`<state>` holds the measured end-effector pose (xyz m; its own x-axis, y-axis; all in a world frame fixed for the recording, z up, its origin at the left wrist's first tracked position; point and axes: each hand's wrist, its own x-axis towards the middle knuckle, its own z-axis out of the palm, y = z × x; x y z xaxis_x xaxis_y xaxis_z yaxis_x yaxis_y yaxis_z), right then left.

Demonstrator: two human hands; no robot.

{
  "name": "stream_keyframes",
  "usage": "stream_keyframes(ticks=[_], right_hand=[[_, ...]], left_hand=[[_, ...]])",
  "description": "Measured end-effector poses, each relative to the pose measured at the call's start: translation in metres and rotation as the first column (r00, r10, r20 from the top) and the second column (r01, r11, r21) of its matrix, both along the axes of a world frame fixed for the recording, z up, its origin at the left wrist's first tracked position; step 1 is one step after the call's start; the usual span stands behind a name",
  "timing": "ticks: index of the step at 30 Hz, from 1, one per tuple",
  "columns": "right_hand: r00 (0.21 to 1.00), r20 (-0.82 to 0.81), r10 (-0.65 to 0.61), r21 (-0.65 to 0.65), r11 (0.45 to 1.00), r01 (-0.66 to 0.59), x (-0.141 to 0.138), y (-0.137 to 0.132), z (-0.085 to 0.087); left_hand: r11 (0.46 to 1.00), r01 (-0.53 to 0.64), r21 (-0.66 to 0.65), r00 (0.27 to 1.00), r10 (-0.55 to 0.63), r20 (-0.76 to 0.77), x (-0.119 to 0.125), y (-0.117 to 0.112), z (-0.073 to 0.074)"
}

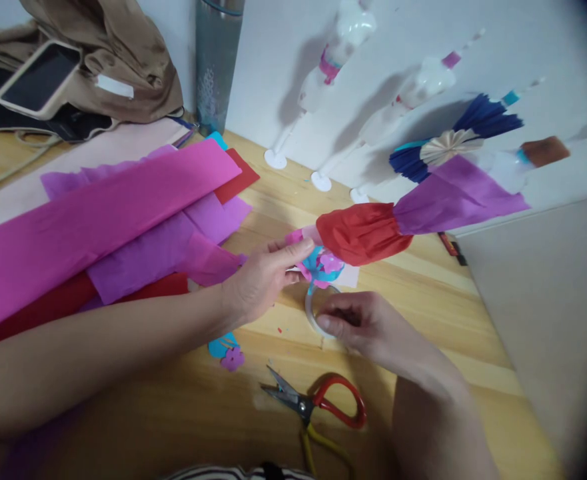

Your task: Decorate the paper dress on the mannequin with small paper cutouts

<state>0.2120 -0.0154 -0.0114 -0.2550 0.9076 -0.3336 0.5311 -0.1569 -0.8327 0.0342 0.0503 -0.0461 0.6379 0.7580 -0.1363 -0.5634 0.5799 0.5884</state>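
Observation:
My left hand [263, 273] pinches a small paper flower piece [320, 267] in pink and blue, at the lower end of a doll figure dressed in a red and purple crepe skirt [368, 230]. My right hand [368, 323] grips a clear tape roll [318, 317] lying on the wooden table [438, 293], fingers curled over its rim. The two hands are close together, the tape just below the flower piece.
Red-handled scissors [323, 400] lie near the front edge. A blue and pink paper scrap [227, 352] sits below my left forearm. Sheets of pink, purple and red crepe paper [98, 227] cover the left. White doll figures [333, 60] lean on the wall; a phone [40, 77] rests on a brown bag.

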Motion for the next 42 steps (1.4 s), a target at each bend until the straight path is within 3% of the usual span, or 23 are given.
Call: stream_keyframes(ticks=[3,6,8,10,12,14,17,21,31,37,42], right_hand=[[0.995,-0.027,-0.097,-0.066,0.993,0.095,0.012,0.003,0.008],[0.975,0.117,-0.187,-0.043,0.98,0.193,0.037,0.003,0.015],[0.917,0.196,-0.346,0.129,0.937,0.326,0.054,0.0,0.019],[0.868,0.097,-0.488,0.349,0.833,0.429,0.066,-0.002,0.024],[0.864,-0.041,-0.501,0.47,0.753,0.46,0.067,0.001,0.029],[0.901,-0.174,-0.398,0.485,0.762,0.43,0.058,0.009,0.033],[0.933,-0.297,-0.204,0.461,0.825,0.327,0.039,0.029,0.036],[0.922,-0.362,-0.136,0.398,0.872,0.284,0.024,0.049,0.032],[0.875,-0.458,-0.155,0.431,0.822,0.371,0.003,0.062,0.021],[0.739,-0.582,-0.339,0.285,0.766,0.576,-0.001,0.06,0.02],[0.676,-0.632,-0.38,0.187,0.771,0.609,-0.009,0.057,0.016]], left_hand=[[0.999,-0.031,-0.021,0.999,0.031,-0.032,0.001,0.001,-0.003],[0.999,-0.034,-0.012,0.999,0.034,-0.03,0.002,0.003,-0.006],[1.0,-0.009,0.015,1.0,0.009,-0.004,0.001,0.004,-0.007],[0.998,0.029,0.06,0.999,-0.03,0.019,0.001,0.004,-0.006],[0.995,0.048,0.086,0.998,-0.05,0.026,0.001,0.003,-0.005],[0.995,0.049,0.085,0.998,-0.051,0.026,0.001,0.002,-0.003],[0.996,0.03,0.085,0.999,-0.031,0.007,0.003,-0.001,0.001],[0.995,-0.027,0.097,0.999,0.029,-0.022,0.005,-0.004,0.006],[0.987,-0.132,0.093,0.988,0.139,-0.074,0.007,-0.002,0.004],[0.996,-0.044,0.076,0.998,0.046,-0.031,0.005,-0.005,0.008],[0.996,-0.06,0.07,0.981,0.072,-0.179,0.005,-0.009,0.01]])
